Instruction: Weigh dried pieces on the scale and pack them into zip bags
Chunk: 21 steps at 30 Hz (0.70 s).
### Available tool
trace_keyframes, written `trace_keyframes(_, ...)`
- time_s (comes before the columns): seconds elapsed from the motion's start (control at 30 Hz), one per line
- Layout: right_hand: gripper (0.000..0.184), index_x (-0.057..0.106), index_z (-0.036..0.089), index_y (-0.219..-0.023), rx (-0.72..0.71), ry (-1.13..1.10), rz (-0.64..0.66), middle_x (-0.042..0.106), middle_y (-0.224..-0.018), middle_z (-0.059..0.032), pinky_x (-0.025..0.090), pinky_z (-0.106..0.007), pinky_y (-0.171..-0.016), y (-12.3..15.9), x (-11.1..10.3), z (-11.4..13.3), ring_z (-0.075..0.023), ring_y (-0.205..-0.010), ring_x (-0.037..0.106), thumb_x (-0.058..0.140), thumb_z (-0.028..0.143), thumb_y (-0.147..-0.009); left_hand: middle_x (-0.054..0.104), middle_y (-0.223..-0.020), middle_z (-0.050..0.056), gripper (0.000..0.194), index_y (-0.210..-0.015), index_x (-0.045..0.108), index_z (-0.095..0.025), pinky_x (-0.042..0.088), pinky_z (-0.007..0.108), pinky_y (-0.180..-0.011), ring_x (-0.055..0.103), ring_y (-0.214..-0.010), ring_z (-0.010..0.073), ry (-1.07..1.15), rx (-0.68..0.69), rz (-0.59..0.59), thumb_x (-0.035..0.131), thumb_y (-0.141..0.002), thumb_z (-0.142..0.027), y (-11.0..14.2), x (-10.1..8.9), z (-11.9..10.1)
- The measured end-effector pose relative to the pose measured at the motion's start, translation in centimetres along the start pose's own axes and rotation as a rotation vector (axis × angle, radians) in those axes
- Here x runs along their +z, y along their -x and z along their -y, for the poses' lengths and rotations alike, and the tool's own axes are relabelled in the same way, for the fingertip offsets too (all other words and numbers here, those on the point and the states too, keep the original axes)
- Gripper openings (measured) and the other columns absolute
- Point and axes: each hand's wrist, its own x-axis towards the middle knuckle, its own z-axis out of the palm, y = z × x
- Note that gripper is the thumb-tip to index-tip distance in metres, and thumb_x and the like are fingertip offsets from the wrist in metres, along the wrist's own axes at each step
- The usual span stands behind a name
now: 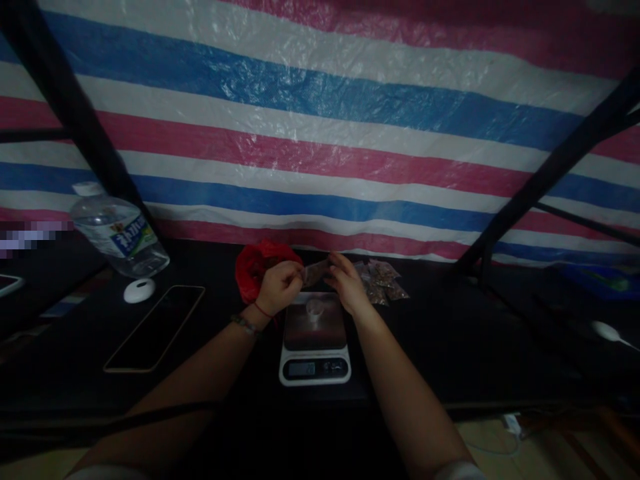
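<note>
Between my two hands, just beyond the scale, is a small clear plastic bag (pixel 316 272) with brownish contents. My left hand (pixel 281 285) pinches its left end, with the fingers closed. At the other end, my right hand (pixel 346 280) grips it between thumb and fingers. Below them lies a white digital kitchen scale (pixel 315 372) with a lit display, and a small clear cup (pixel 315 310) stands on its dark plate. A red plastic bag (pixel 249 267) sits open behind my left hand; its inside is too dark to make out. Several small filled bags (pixel 384 281) lie right of my right hand.
On the left are a large clear bottle (pixel 120 230), a white rounded object (pixel 139 290) and a phone (pixel 155 329). Dark metal bars slope down at both sides. A striped plastic sheet (pixel 320 160) hangs behind the black table. A blue item (pixel 600 281) lies far right.
</note>
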Motion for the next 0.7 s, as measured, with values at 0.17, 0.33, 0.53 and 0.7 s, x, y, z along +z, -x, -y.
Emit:
trace_keyframes(0.17, 0.041, 0.059, 0.027, -0.116, 0.17, -0.24, 0.163, 0.065, -0.118, -0.0076, 0.053, -0.031, -0.075, 0.4, -0.3, 1.2, -0.0197, -0.097, 0.064, 0.065, 0.035, -0.076, 0.069, -0.077, 0.005, 0.017, -0.075, 0.066, -0.015, 0.047, 0.023, -0.061, 0.063, -0.067, 0.0136, 0.027, 0.015, 0.057, 0.051, -0.08, -0.018, 0.1, -0.2, 0.0)
trace_keyframes(0.33, 0.039, 0.064, 0.027, -0.108, 0.227, -0.269, 0.233, 0.069, -0.105, -0.0033, 0.051, -0.023, -0.063, 0.8, -0.2, 2.1, -0.0165, -0.087, 0.065, 0.073, 0.033, -0.07, 0.065, -0.066, 0.003, 0.024, -0.069, 0.062, -0.015, 0.046, 0.022, -0.058, 0.059, -0.06, 0.0121, 0.042, -0.11, -0.048, 0.048, -0.086, -0.025, 0.1, -0.1, 0.1)
trace_keyframes(0.53, 0.029, 0.069, 0.022, -0.087, 0.24, -0.331, 0.09, 0.07, -0.085, 0.0005, 0.052, -0.021, -0.055, 0.5, 0.1, 2.1, -0.0118, -0.068, 0.064, 0.079, 0.028, -0.061, 0.065, -0.076, 0.004, 0.032, -0.08, 0.059, -0.016, 0.047, 0.024, -0.065, 0.061, -0.069, 0.0137, 0.04, -0.237, -0.074, 0.038, -0.093, -0.037, -0.1, 0.3, 1.3)
trace_keyframes(0.7, 0.029, 0.062, 0.025, -0.092, 0.223, -0.533, -0.082, 0.07, -0.084, 0.0031, 0.057, -0.03, -0.06, -0.1, -1.0, 2.0, -0.0144, -0.071, 0.066, 0.076, 0.03, -0.068, 0.065, -0.075, 0.008, 0.047, -0.073, 0.06, -0.016, 0.046, 0.03, -0.071, 0.061, -0.073, 0.0194, -0.313, -0.342, 0.192, 0.036, -0.09, -0.053, -0.3, 0.1, 3.0)
